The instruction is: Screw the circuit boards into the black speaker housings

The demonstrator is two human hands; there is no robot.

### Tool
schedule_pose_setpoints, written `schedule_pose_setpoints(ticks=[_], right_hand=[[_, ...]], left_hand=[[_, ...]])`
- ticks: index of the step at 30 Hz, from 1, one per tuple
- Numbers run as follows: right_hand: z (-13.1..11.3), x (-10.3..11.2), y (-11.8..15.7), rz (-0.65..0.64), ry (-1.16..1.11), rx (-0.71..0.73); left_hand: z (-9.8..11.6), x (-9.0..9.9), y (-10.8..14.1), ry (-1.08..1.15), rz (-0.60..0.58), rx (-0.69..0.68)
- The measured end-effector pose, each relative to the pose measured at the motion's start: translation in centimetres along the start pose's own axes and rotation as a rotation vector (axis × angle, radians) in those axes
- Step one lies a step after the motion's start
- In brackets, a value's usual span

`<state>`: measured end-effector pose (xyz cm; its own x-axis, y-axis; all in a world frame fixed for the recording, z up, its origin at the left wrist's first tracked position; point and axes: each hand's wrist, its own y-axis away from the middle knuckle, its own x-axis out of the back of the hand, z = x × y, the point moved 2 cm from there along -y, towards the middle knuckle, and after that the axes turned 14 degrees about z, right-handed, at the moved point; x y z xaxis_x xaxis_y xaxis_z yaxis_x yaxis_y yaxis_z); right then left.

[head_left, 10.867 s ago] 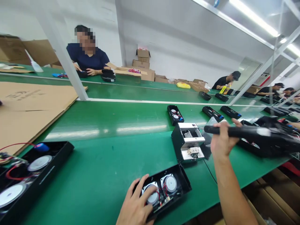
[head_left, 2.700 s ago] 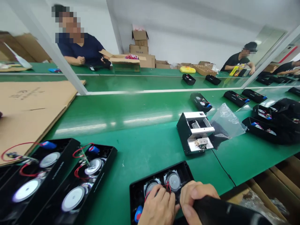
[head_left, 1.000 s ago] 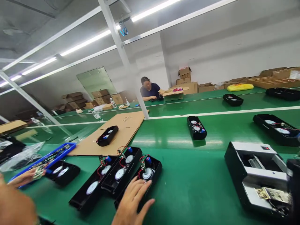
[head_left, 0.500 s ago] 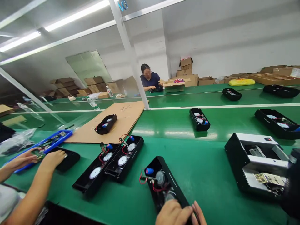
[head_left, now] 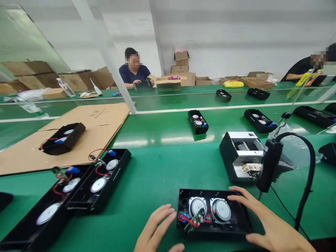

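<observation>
In front of me a black speaker housing [head_left: 237, 218] lies crosswise on the green table, its inside facing up. Two round speakers [head_left: 221, 210] sit in it. A small green circuit board [head_left: 194, 221] with red wires rests over the left part, next to a blue cylinder [head_left: 183, 217]. My right hand [head_left: 267, 220] spans the housing's right end, fingers at the far edge and thumb at the near edge. Beside the left end is my left hand [head_left: 159, 231], fingers apart and holding nothing.
An electric screwdriver [head_left: 270, 162] hangs at right, before a silver-and-black machine [head_left: 241, 154]. Two more housings [head_left: 105, 182] lie at left; another [head_left: 63, 138] rests on cardboard [head_left: 105, 122]. Several stand farther back. Two people [head_left: 135, 73] sit across the table.
The housing before me has turned from slanting to crosswise, and its board now lies inside. My hands have moved apart, the right onto its right end. The view has swung right.
</observation>
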<state>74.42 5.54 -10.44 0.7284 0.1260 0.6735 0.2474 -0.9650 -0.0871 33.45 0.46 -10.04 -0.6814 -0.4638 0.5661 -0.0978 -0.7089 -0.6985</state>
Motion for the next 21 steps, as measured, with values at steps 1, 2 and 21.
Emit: schedule_pose_setpoints(ticks=[1, 2, 21], right_hand=[[-0.8, 0.3, -0.3, 0.023, 0.022, 0.016], [-1.9, 0.2, -0.6, 0.077, 0.034, 0.034], [-9.5, -3.9, -5.4, 0.228, -0.103, 0.084]], left_hand=[[0.0, -0.2, -0.3, 0.008, -0.022, 0.009], [0.1, -0.6, -0.6, 0.019, -0.036, 0.019], [0.7, -5.5, -2.6, 0.170, -0.156, -0.028]])
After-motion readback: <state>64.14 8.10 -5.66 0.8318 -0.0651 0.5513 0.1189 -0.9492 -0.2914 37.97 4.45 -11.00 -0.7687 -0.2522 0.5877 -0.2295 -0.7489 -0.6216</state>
